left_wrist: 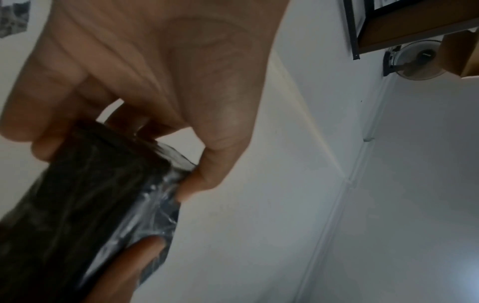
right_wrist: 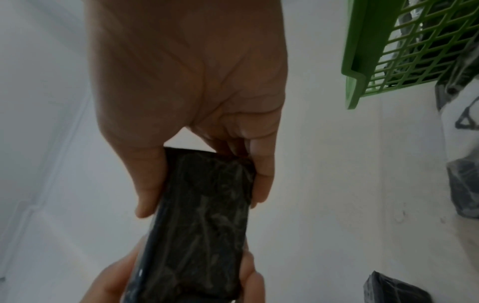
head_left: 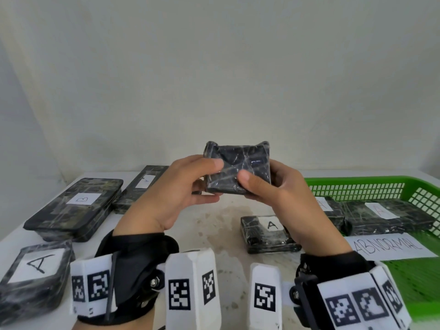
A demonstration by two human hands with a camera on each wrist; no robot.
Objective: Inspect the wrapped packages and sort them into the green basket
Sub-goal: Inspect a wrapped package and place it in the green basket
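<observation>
Packages marked A [head_left: 35, 263] and B [head_left: 78, 206] lay nearest at eight and ten o'clock on the table [head_left: 214, 225]. Above centre, one unlabelled package [head_left: 240, 167] was raised at twelve o'clock, probably to check its wrap; left hand [head_left: 176, 191] and right hand [head_left: 281, 194] clamped its ends, thumbs on top. Farther off at three o'clock, the green basket [head_left: 357, 186] held two A packages.

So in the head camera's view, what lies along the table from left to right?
Near-left dark wrapped package labelled A → long dark package labelled B → small dark wrapped package held up by both hands → dark package labelled A on the table → green plastic basket.
</observation>
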